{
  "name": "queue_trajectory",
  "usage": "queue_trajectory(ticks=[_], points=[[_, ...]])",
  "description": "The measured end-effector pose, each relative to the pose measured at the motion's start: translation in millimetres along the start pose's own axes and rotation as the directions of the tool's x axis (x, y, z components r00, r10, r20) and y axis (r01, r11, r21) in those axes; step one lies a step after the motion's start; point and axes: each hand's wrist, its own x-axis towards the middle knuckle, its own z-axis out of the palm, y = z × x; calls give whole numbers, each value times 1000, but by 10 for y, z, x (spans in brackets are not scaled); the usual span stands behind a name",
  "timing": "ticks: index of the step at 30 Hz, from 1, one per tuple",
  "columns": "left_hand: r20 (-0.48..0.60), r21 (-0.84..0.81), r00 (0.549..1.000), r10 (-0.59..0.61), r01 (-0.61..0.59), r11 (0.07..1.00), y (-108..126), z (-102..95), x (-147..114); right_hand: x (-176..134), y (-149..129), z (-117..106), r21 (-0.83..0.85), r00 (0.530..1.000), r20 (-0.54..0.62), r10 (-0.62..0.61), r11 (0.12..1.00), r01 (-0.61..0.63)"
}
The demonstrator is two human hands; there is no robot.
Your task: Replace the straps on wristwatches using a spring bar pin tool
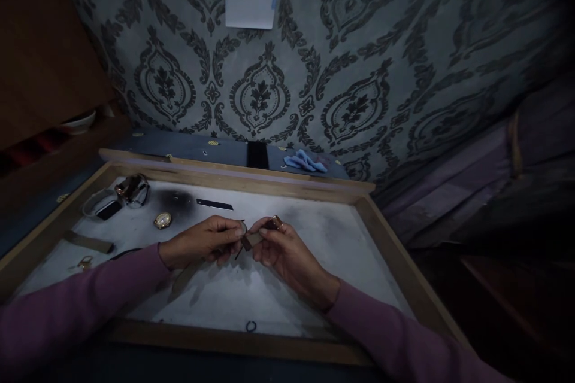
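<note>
Above the middle of the wooden-framed tray [314, 347], my two hands meet at a brown watch strap [254, 240]. My right hand [287, 254] is closed round it, and a shiny copper-coloured buckle [275, 223] shows at its fingertips. My left hand [209, 239] pinches the strap's near end, where a thin dark strip sticks out between the hands. What exactly the left fingertips grip is partly hidden. Left of the hands lies a round gold watch face [162, 220]. A dark flat blade-like strip [214, 204] rests behind them.
At the tray's left are a watch with a dark screen [109, 209], a brown banded watch [133, 190], a loose strap piece [88, 242] and a gold buckle [84, 263]. A small dark ring [251, 326] lies near the front edge. A blue cloth [306, 161] sits behind the tray.
</note>
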Motion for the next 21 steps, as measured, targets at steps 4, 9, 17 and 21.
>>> queue_trajectory(ticks=[4, 9, 17, 21], points=[[-30, 9, 999, 10, -10, 1000, 21, -5, -12, 9, -6, 4, 19, 1000, -3, -15, 1000, 15], [-44, 35, 999, -16, 18, 999, 37, -18, -22, -2, -22, 14, 49, 999, -32, -42, 998, 44], [-24, 90, 999, -29, 31, 995, 21, -30, -24, -14, -13, 24, 40, 998, -42, -36, 998, 38], [-67, 87, 997, -47, 53, 995, 27, -6, -11, -5, 7, 49, 19, 999, -36, -36, 999, 37]])
